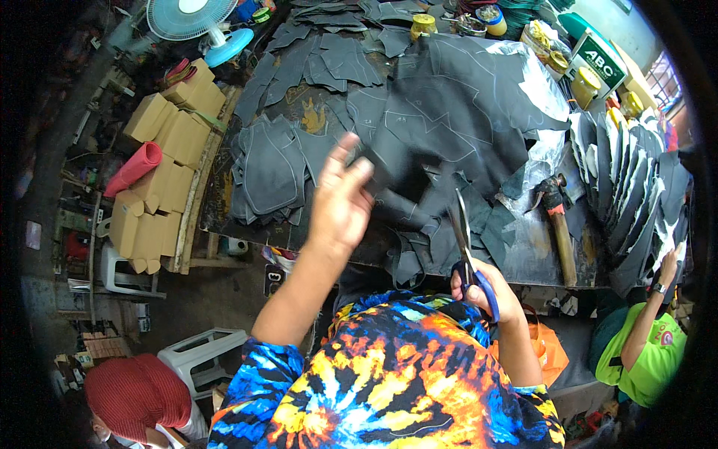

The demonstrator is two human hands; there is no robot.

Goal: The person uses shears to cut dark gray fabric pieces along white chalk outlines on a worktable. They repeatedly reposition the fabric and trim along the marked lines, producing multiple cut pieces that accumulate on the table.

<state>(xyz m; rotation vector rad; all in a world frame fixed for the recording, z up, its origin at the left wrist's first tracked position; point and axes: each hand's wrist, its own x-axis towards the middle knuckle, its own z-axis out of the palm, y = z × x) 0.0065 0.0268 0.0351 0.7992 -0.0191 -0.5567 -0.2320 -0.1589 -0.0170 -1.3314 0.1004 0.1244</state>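
Observation:
My right hand grips scissors by their blue handles, with the metal blades pointing away from me and slightly apart. My left hand is raised over the near part of the work table. Next to its fingertips is a motion-blurred black leather-like piece, which appears pinched between finger and thumb. Beyond both hands spreads a large black sheet with pale drawn outlines. Cut black pieces are stacked to the left of my left hand, and smaller scraps lie between the hands near the table's front edge.
A wooden-handled hammer lies right of the scissors. Farther right stand layered black pieces, beside a person in a green shirt. Yellow jars stand at the back. Cardboard pieces, a blue fan and a stool are leftward.

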